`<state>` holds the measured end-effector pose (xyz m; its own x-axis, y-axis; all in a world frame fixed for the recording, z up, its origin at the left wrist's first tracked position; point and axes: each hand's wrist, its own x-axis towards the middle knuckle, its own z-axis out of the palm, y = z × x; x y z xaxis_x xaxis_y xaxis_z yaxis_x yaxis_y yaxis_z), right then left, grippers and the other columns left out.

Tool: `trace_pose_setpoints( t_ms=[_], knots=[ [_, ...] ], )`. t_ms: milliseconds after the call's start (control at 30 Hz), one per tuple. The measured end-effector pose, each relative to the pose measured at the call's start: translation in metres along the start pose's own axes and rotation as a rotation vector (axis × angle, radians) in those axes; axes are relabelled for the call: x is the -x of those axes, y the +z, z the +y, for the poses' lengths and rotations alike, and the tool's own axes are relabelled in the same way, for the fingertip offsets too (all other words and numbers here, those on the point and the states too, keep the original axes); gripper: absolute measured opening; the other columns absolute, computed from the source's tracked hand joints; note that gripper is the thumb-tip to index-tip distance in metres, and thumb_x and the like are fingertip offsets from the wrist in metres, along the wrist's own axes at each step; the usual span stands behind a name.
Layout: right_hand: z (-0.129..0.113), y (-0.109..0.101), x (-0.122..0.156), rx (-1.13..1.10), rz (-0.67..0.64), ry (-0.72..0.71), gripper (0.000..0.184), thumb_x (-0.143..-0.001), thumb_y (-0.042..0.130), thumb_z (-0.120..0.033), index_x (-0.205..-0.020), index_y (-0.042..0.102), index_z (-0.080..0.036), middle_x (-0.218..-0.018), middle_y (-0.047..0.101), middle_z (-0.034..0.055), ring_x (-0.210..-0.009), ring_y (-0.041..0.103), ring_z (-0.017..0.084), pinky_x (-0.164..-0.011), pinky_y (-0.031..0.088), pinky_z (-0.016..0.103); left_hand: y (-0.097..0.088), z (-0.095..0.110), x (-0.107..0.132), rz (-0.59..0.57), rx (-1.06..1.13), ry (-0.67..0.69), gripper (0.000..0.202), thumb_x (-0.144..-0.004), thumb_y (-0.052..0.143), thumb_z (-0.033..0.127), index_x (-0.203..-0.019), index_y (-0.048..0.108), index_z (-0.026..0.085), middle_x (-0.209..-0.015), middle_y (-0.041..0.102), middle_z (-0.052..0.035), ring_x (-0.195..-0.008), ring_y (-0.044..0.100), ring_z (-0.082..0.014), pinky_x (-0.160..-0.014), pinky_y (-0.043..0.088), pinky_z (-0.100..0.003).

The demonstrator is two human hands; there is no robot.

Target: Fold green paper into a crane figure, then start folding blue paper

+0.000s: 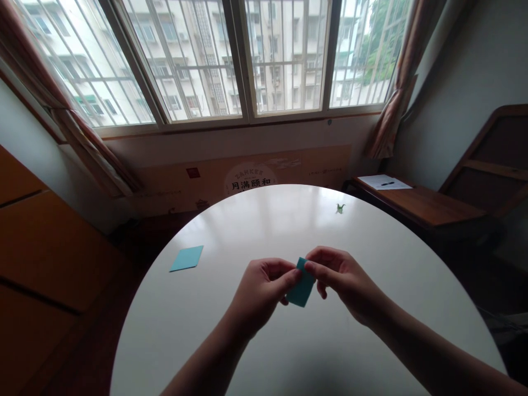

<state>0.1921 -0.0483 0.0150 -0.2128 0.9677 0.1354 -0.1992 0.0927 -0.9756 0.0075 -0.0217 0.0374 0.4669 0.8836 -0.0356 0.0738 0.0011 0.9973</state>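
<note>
Both of my hands hold one small folded piece of teal paper just above the round white table. My left hand pinches its left edge with thumb and fingers closed. My right hand pinches its top right corner, fingers curled. A flat sheet of light blue paper lies on the table to the left, well away from my hands. A tiny green folded paper figure stands near the table's far right edge.
A dark wooden side table to the right carries a white sheet with a pen. A wooden chair frame stands behind it. A large barred window with curtains fills the far wall, and wooden cabinets sit at left.
</note>
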Motion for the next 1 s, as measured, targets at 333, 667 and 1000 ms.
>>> trace_pose_setpoints(
  t_ms=[333,667,1000],
  knots=[
    [0.001,0.001,0.004,-0.055,0.014,-0.013,0.021,-0.085,0.076,-0.036,-0.088,0.07,-0.017,-0.078,0.066,0.0022,-0.07,0.06,0.015,-0.061,0.048,0.026,0.001,0.001,0.003,-0.039,-0.158,0.066,0.025,-0.08,0.076,0.039,-0.075,0.078,0.015,-0.063,0.064,-0.0031,-0.057,0.053,-0.0136,-0.052,0.045,-0.023],
    [-0.008,-0.002,0.006,0.074,-0.015,-0.007,0.019,-0.084,0.076,-0.035,-0.085,0.073,-0.016,-0.074,0.065,0.0023,-0.067,0.059,0.014,-0.058,0.048,0.024,-0.005,0.007,0.01,0.063,-0.48,0.368,0.017,-0.084,0.074,0.033,-0.087,0.079,0.017,-0.077,0.073,-0.0063,-0.059,0.061,-0.0148,-0.053,0.051,-0.023],
    [-0.014,-0.002,0.012,0.178,-0.044,0.09,0.026,-0.082,0.077,-0.042,-0.083,0.075,-0.016,-0.068,0.063,0.003,-0.06,0.056,0.014,-0.049,0.045,0.022,-0.02,0.011,0.012,0.041,-0.847,0.84,0.015,-0.088,0.071,0.024,-0.102,0.077,0.022,-0.095,0.077,-0.0072,-0.082,0.071,-0.0197,-0.075,0.058,-0.031]
  ],
)
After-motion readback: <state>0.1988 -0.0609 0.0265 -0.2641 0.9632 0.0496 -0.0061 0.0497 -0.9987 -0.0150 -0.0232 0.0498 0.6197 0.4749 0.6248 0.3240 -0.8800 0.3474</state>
